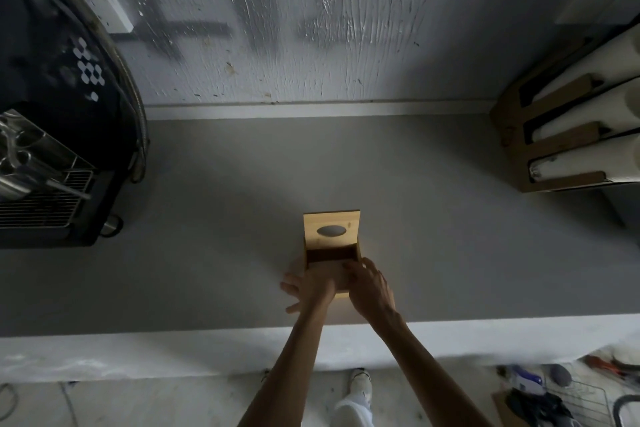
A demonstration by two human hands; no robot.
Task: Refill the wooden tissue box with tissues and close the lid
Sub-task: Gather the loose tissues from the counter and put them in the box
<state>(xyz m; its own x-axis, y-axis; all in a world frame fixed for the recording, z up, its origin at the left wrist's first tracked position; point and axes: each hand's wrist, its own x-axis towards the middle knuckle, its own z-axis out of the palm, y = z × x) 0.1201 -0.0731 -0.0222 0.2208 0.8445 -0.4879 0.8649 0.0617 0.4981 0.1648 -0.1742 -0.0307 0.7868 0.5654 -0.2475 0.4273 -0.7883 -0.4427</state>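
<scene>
Head view looking down: the left hand (pixel 308 288), fingers spread, rests over the near left rim of the wooden tissue box (pixel 331 262). The right hand (pixel 370 288), fingers loosely curled and holding nothing, touches its near right rim. The box sits near the front edge of the grey surface (pixel 207 201), its lid (pixel 331 228) standing open at the back. No tissues are visible. Pressing the rim unevenly could tip the box toward the edge.
</scene>
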